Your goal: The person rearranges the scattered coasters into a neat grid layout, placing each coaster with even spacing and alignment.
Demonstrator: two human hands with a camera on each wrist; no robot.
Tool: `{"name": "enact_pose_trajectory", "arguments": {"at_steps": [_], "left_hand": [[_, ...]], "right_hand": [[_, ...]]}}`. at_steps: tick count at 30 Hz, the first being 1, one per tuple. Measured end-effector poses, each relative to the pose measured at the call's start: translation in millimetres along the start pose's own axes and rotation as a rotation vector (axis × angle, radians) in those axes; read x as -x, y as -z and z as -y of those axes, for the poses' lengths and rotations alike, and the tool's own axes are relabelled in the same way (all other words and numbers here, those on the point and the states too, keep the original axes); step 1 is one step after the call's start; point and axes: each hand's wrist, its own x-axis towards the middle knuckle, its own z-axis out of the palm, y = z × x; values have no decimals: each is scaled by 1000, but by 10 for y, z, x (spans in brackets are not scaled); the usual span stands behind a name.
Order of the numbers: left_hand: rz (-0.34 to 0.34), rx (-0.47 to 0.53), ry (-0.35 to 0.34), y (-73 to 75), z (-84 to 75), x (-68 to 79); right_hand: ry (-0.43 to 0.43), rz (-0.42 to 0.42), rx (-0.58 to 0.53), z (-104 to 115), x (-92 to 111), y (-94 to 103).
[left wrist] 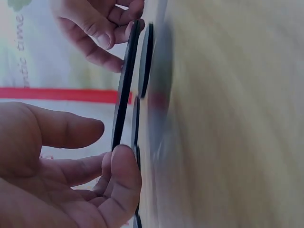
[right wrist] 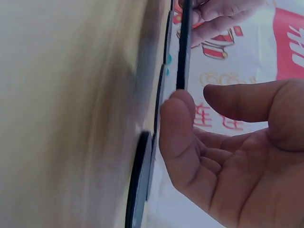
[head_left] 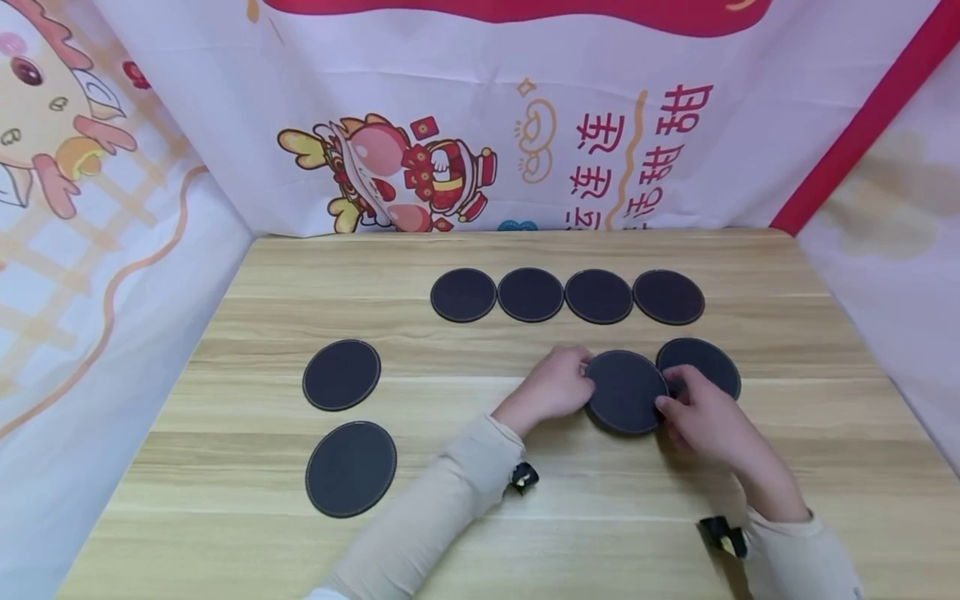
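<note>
A round black coaster (head_left: pixel 626 392) with a stitched rim is held between both hands, raised off the wooden table. My left hand (head_left: pixel 551 385) grips its left edge, with curled fingertips under the rim and the thumb on the upper side. At the opposite edge, my right hand (head_left: pixel 705 417) holds it with fingers bent beneath and thumb over the top. In the right wrist view the raised coaster (right wrist: pixel 184 52) appears edge-on above the tabletop. Another black coaster (head_left: pixel 708 367) lies just behind the right hand, which partly covers it.
Several matching coasters form a row along the back of the table (head_left: pixel 225 400), including one at the row's left end (head_left: pixel 463 295). On the left side lie a farther coaster (head_left: pixel 342 375) and a nearer coaster (head_left: pixel 351 468). A printed cloth (head_left: pixel 495 100) hangs behind.
</note>
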Motion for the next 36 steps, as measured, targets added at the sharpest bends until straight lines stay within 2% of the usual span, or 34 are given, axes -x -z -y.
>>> {"name": "enact_pose_trajectory", "arguments": {"at_steps": [6,11,15,23,33,36], "left_hand": [[-27,-56,58,106,169,-67],[-10,-134,83,116,185,-73],[11,-171,96,94,153,-52],[36,-194,116,29,136,-38],[43,-188,127,27,96,-9],[37,-194,136,34,65,3]], "right_hand": [[34,53,25,110,-269,-67],[48,73,14,94,-368,-69],[43,86,34,82,-385,-58],[56,72,178,46,-415,-54],[34,75,165,48,-404,-42],[51,70,123,44,-380,5]]}}
